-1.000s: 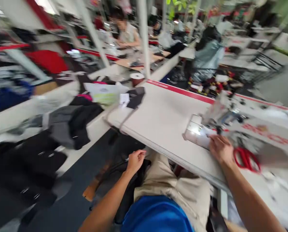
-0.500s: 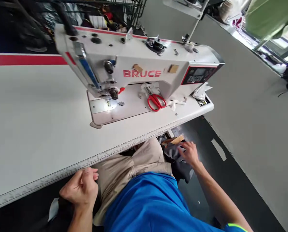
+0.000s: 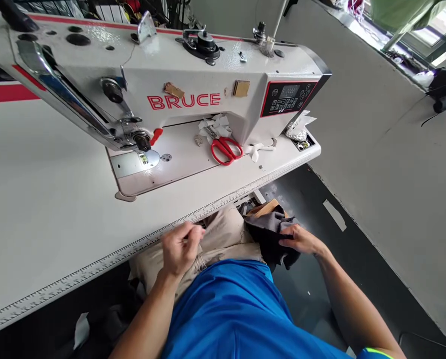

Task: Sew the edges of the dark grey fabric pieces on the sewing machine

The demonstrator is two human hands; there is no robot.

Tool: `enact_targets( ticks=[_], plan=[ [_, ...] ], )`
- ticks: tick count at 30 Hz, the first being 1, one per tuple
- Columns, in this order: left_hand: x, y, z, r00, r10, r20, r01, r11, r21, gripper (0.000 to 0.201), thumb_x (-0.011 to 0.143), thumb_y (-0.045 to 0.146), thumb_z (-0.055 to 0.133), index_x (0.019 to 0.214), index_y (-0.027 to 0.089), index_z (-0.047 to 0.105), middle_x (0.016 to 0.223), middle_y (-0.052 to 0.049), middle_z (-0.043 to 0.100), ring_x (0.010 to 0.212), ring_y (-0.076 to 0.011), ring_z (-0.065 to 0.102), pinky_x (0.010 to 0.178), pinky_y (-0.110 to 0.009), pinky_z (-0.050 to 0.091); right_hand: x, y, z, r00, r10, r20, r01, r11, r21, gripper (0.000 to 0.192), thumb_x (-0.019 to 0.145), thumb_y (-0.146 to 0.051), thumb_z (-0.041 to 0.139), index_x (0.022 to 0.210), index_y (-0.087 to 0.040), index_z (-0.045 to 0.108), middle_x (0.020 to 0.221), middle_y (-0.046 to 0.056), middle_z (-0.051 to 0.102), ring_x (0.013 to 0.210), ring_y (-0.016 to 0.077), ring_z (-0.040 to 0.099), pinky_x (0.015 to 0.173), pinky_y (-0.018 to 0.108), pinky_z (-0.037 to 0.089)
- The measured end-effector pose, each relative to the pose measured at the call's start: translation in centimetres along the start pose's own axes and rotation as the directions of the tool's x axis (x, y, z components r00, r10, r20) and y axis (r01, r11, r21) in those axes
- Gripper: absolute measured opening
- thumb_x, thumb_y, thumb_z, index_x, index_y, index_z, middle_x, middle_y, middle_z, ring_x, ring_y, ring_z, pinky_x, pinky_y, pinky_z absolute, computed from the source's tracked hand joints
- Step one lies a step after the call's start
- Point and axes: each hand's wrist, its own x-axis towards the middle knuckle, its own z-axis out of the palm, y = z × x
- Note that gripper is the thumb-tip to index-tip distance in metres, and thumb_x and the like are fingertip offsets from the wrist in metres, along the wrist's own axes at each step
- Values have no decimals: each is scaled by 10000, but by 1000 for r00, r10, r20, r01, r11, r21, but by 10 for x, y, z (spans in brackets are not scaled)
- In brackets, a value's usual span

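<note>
My right hand (image 3: 301, 239) grips a piece of dark grey cloth (image 3: 269, 234) beside my right thigh, below the table's edge. My left hand (image 3: 181, 248) hovers over my lap near the table's front edge, fingers curled; nothing shows in it. A white BRUCE sewing machine (image 3: 193, 85) stands on the white table (image 3: 43, 199) in front of me. Red-handled scissors (image 3: 224, 149) lie on the machine bed under its arm.
A ruler strip (image 3: 106, 259) runs along the table's front edge. White scraps (image 3: 258, 148) lie by the scissors. A grey wall (image 3: 387, 149) rises to the right above a dark floor (image 3: 312, 199). A brown box edge (image 3: 262, 208) peeks from under the cloth.
The view swung from the workshop on the left to the sewing machine. My right hand left the table and took hold of dark cloth at my right side. My left hand moved rightward over my lap.
</note>
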Motion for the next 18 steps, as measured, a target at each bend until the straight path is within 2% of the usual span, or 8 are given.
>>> enact_targets(
  ticks=[2, 5, 8, 10, 11, 13, 16, 18],
  plan=[
    [9, 12, 15, 963, 131, 234, -121, 991, -58, 283, 869, 367, 470, 850, 202, 699, 813, -34, 703, 753, -174, 656, 716, -300, 564, -8, -15, -17, 997, -61, 46, 58, 997, 51, 362, 930, -413, 486, 656, -179, 513, 628, -18, 498, 589, 122, 452, 565, 241, 359],
    [15, 38, 41, 784, 351, 512, -336, 933, -126, 505, 819, 388, 585, 1303, 249, 548, 1341, -57, 561, 1222, -265, 526, 1072, -429, 439, -16, -46, -37, 973, -222, 63, 213, 969, 126, 382, 944, -384, 495, 621, -184, 466, 591, -34, 444, 559, 104, 396, 559, 239, 327],
    [17, 61, 65, 655, 425, 625, -434, 889, -149, 736, 808, 421, 641, 1465, 288, 337, 1515, -39, 366, 1399, -310, 321, 1166, -491, 304, -24, -81, -61, 934, -357, 11, 354, 929, 112, 392, 954, -348, 497, 599, -191, 450, 589, -24, 450, 571, 108, 413, 577, 244, 334],
    [21, 71, 69, 628, 460, 627, -424, 878, -220, 536, 873, 380, 565, 1390, 285, 457, 1425, -36, 491, 1334, -282, 428, 1129, -452, 363, -29, -101, -79, 889, -453, -64, 458, 883, 103, 378, 947, -327, 515, 596, -195, 470, 574, -17, 457, 557, 112, 430, 567, 249, 338],
    [25, 73, 66, 632, 462, 622, -386, 884, -264, 401, 907, 353, 508, 1298, 276, 551, 1318, -32, 588, 1238, -254, 528, 1075, -409, 423, -30, -110, -89, 859, -501, -104, 510, 855, 95, 350, 939, -315, 533, 613, -194, 502, 577, -10, 478, 555, 114, 448, 561, 250, 343],
    [34, 77, 45, 694, 400, 598, -262, 915, -307, 292, 941, 342, 424, 1056, 249, 675, 1016, -11, 710, 946, -193, 661, 884, -312, 528, -30, -124, -107, 796, -568, -209, 591, 804, 65, 237, 924, -278, 572, 707, -186, 594, 610, 5, 544, 565, 118, 496, 552, 246, 362],
    [44, 86, -17, 851, 195, 488, -108, 974, -201, 334, 901, 442, 454, 844, 212, 690, 720, 5, 674, 658, -164, 627, 624, -261, 523, -20, -142, -129, 739, -561, -373, 600, 800, -15, 98, 917, -241, 602, 894, -182, 676, 697, 21, 638, 600, 121, 560, 552, 233, 398],
    [42, 96, -68, 926, 107, 361, -70, 991, -114, 372, 852, 519, 489, 783, 213, 688, 619, 7, 627, 565, -158, 576, 519, -253, 480, -4, -156, -138, 731, -532, -428, 558, 827, -76, 119, 908, -275, 629, 937, -178, 692, 734, 25, 666, 616, 120, 578, 564, 226, 414]
  ],
)
